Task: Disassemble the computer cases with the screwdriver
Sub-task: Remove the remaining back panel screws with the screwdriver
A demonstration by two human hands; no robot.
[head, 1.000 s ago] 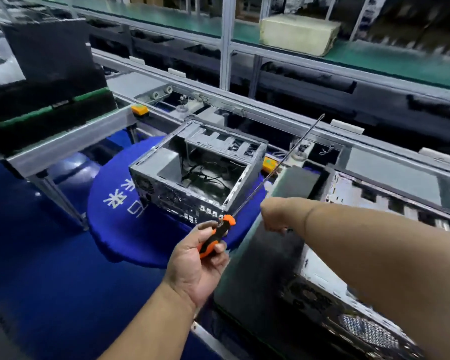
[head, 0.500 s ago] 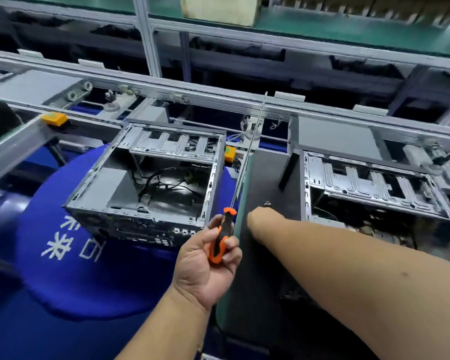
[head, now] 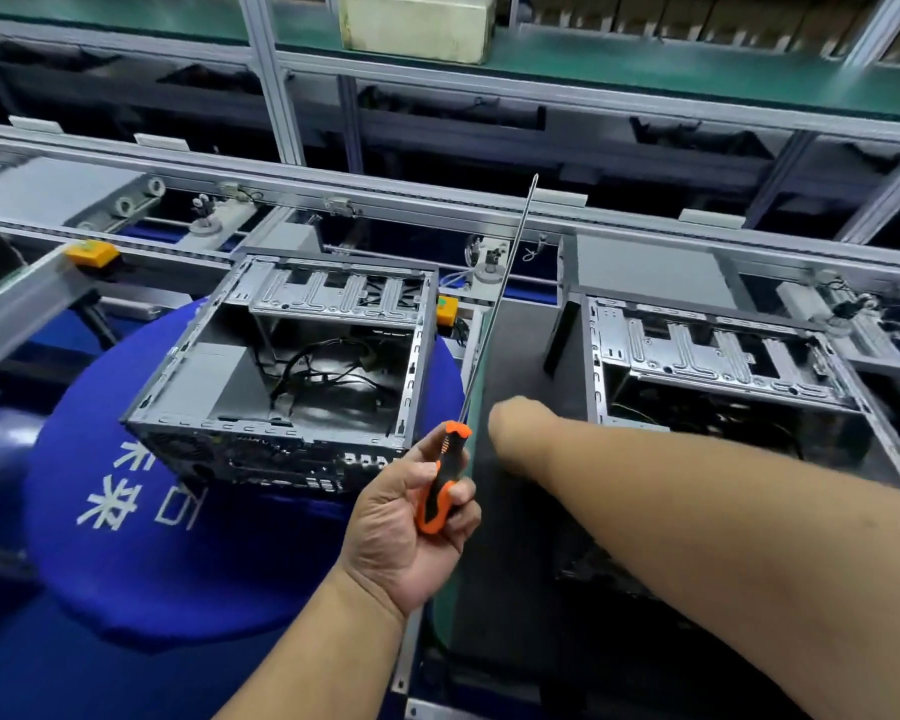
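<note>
My left hand grips the orange-and-black handle of a long screwdriver; its thin shaft points up and away, past the right side of an open grey computer case. That case sits on a round blue cushion, with loose black cables inside. A second open case stands to the right. Between the two cases lies a dark flat panel. My right hand reaches across onto this panel; its fingers are hidden behind the wrist.
A grey conveyor rail runs behind both cases, with yellow stop blocks on the frame. A pale box sits on the green upper shelf. Upright aluminium posts rise at the back. Blue floor lies lower left.
The view has swung right, bringing the second case into sight. The screwdriver shaft has turned from leaning right to nearly upright. My right hand stays on the dark panel.
</note>
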